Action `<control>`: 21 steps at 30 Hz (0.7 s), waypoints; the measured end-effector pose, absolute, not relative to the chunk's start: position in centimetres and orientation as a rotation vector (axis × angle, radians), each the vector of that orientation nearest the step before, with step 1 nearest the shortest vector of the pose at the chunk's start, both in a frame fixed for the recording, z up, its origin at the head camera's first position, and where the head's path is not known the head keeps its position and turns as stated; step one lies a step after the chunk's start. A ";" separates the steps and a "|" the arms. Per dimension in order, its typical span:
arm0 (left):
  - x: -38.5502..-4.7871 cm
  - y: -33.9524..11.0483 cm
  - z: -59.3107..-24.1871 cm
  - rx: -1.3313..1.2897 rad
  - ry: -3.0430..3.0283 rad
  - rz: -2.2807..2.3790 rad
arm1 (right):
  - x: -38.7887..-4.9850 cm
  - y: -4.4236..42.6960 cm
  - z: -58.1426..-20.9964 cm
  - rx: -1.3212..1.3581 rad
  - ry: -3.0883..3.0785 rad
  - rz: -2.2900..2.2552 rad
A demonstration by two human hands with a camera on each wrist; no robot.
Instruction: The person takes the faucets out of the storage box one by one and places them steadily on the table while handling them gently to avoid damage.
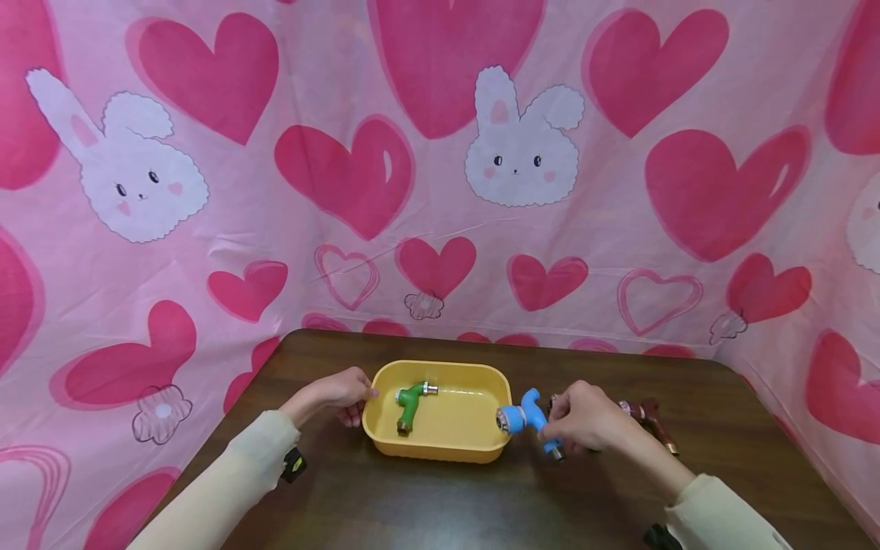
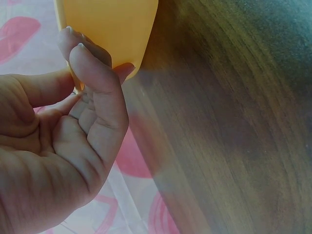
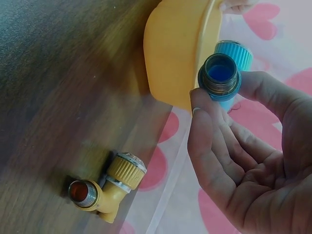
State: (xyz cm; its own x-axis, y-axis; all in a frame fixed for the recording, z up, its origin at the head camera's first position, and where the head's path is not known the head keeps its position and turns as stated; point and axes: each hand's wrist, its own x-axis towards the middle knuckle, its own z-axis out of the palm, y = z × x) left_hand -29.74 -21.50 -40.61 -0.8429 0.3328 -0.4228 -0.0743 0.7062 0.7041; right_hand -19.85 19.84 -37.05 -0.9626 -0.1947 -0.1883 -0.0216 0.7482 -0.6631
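Observation:
A yellow basin (image 1: 440,452) stands on the table with a green tap (image 1: 410,401) lying inside it. My left hand (image 1: 347,393) pinches the basin's left rim between thumb and fingers; the left wrist view also shows this grip. Near the right rim, my right hand (image 1: 584,416) holds a blue tap (image 1: 532,409) by its threaded-end side, with the ribbed knob toward the basin. In the right wrist view the threaded opening of this tap (image 3: 220,80) faces the camera, between thumb and fingertips.
A dark red-brown tap (image 1: 649,418) lies on the table to the right, partly behind my right hand. The right wrist view shows a yellow tap (image 3: 109,190) on the tabletop. A pink curtain (image 1: 440,191) with hearts and rabbits hangs behind the brown table (image 1: 412,504).

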 end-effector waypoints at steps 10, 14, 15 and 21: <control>-29.7 -21.5 -40.7 0.196 2.388 1.014 | -19.3 20.2 -37.0 -0.149 2.691 -1.057; -29.6 -21.4 -40.7 0.201 2.384 1.024 | -19.2 20.6 -37.1 -0.178 2.690 -1.068; -29.6 -21.4 -40.7 0.202 2.382 1.026 | -19.1 20.6 -37.1 -0.174 2.688 -1.069; -29.5 -21.4 -40.6 0.214 2.383 1.022 | -19.0 21.1 -37.3 -0.175 2.687 -1.073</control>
